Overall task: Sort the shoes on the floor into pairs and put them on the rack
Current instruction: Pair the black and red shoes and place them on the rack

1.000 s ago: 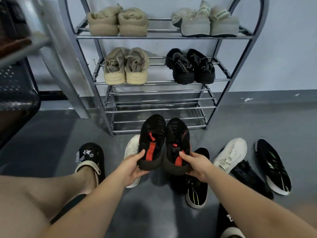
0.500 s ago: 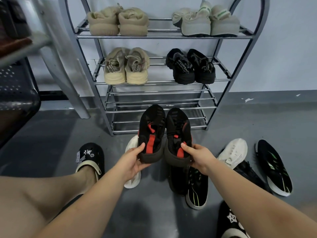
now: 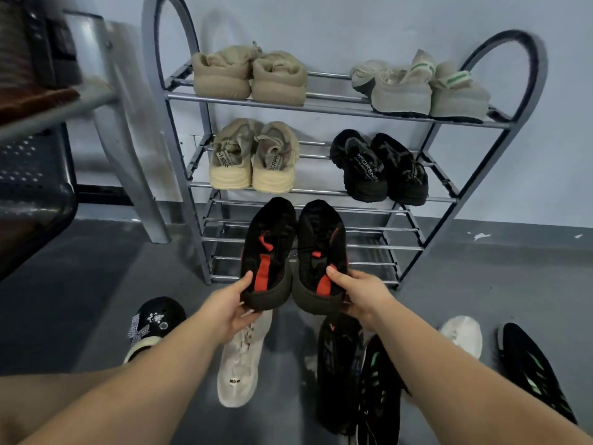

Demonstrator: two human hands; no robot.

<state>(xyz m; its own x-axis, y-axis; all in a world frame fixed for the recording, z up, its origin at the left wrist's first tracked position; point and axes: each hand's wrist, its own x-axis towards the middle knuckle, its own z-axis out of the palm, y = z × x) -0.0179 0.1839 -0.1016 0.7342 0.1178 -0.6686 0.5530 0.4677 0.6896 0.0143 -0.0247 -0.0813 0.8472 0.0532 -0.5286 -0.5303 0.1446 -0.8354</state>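
Observation:
I hold a pair of black shoes with red accents side by side, toes toward the grey metal rack [image 3: 324,107]. My left hand [image 3: 226,305] grips the heel of the left black-and-red shoe [image 3: 268,252]. My right hand [image 3: 359,293] grips the heel of the right black-and-red shoe [image 3: 321,252]. Both shoes hover in front of the rack's bare lower shelves [image 3: 378,248]. On the floor lie a white shoe [image 3: 239,364], a black shoe [image 3: 338,370], a black-and-green shoe [image 3: 378,399], another white shoe [image 3: 463,335] and a second black-and-green shoe [image 3: 529,370].
The top shelf carries a tan pair [image 3: 250,77] and a grey-green pair [image 3: 423,88]. The second shelf bears a beige pair [image 3: 253,159] and a black pair [image 3: 378,168]. My foot wears a black clog [image 3: 154,322] at the left. A metal bench [image 3: 35,175] stands left of the rack.
Both hands have lifted the black-and-red pair up and forward, closer to the rack's lower shelves. The view has tilted, so the rack top now shows.

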